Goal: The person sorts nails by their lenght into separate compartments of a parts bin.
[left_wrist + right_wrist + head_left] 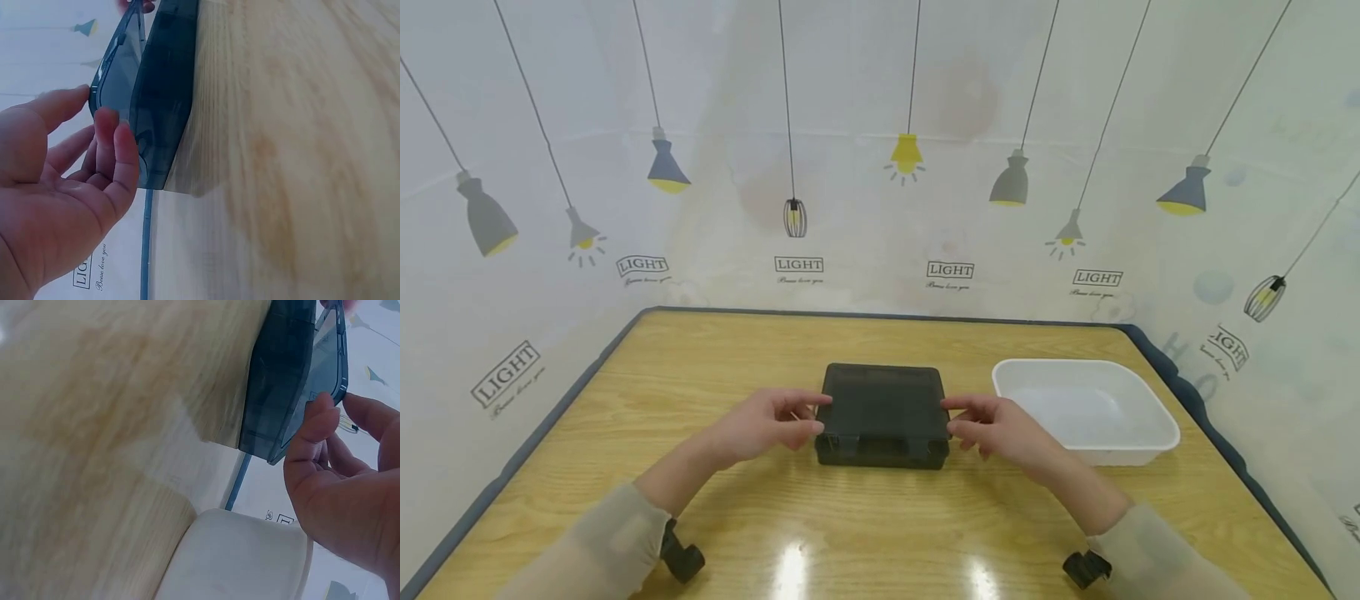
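A dark, see-through plastic box (880, 455) stands on the wooden table in front of me. Its hinged lid (883, 400) is partly raised, and both wrist views show a wedge-shaped gap between lid and base. On the left side, my left hand (763, 427) holds the lid's edge near its front corner, between thumb and fingers. My right hand (1003, 429) pinches the opposite edge the same way. In the left wrist view the left hand's fingertips (107, 119) lie along the lid's edge. What the box contains is hidden in the head view.
A white plastic basin (1086, 408) stands to the right of the box, behind my right forearm. The wooden table (700, 350) has a dark edge, with a printed lamp-pattern curtain (857, 83) along its back and sides. Black wrist mounts (682, 557) hang under both sleeves.
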`<state>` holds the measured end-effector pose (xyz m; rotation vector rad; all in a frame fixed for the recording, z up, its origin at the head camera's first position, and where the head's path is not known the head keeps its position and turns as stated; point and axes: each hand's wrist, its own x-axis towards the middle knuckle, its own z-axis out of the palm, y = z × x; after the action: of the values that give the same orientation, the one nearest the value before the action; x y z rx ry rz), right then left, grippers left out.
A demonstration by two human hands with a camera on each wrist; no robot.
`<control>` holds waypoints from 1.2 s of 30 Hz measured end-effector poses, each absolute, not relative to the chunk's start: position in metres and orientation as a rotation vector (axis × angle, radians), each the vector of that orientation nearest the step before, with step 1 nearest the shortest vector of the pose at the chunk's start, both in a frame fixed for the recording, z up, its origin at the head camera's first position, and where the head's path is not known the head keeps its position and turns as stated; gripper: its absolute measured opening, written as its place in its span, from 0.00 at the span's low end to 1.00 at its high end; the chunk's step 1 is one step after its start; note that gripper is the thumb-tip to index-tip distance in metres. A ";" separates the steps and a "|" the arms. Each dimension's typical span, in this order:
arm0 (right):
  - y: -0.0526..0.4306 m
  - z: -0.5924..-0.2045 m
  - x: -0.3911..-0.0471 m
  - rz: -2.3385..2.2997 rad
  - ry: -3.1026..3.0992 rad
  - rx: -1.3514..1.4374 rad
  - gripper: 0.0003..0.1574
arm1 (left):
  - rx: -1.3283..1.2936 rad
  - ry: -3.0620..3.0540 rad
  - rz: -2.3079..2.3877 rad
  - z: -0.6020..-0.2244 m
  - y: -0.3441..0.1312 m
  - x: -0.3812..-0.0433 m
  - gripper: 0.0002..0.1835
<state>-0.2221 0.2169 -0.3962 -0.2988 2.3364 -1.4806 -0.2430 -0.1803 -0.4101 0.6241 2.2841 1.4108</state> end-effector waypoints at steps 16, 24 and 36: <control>0.210 -0.404 -0.217 -1.333 2.440 -0.323 0.32 | 0.647 2.336 1.309 -0.414 -0.176 -0.238 0.31; 0.209 -0.404 -0.217 -1.311 2.443 -0.313 0.33 | 0.648 2.353 1.254 -0.420 -0.178 -0.238 0.31; 0.205 -0.401 -0.216 -1.136 2.622 -0.411 0.32 | 0.700 2.434 1.204 -0.416 -0.178 -0.236 0.32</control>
<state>-0.2157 0.2046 -0.4007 -0.4109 2.6224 -1.1364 -0.2356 -0.1775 -0.4162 0.7000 2.4338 1.2039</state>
